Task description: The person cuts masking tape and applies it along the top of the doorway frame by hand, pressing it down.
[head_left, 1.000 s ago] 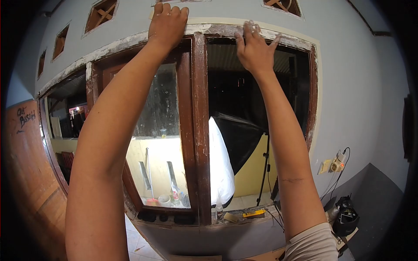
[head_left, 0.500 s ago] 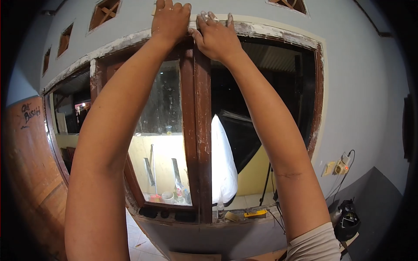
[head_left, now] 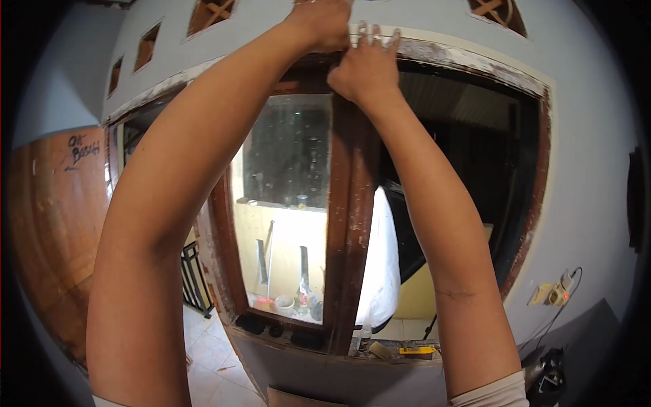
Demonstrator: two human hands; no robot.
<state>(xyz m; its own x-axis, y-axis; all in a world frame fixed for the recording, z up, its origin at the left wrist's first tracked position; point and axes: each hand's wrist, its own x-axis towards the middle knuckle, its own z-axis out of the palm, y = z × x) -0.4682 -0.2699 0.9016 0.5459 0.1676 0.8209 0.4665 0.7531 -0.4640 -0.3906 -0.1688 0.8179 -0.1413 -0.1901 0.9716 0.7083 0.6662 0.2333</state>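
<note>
Both arms reach up to the top of a brown wooden window frame. My left hand is closed and partly cut off by the upper edge of view; what it holds, if anything, is hidden. Close beside it on the right, my right hand rests against the head of the frame. Its whitish-smeared fingers stretch upward, apart, over a cream strip that borders the frame. Below that strip, the top rail shows patchy white and flaking brown paint.
On the sill stand a small bottle, a tan block and a yellow utility knife. A wall socket with a plugged cord is at right, above a black bag. A wooden door is at left.
The view has turned left, so the window sits further right. My left hand has come nearer my right hand, and its fingers now run out of view. My right hand stays on the strip.
</note>
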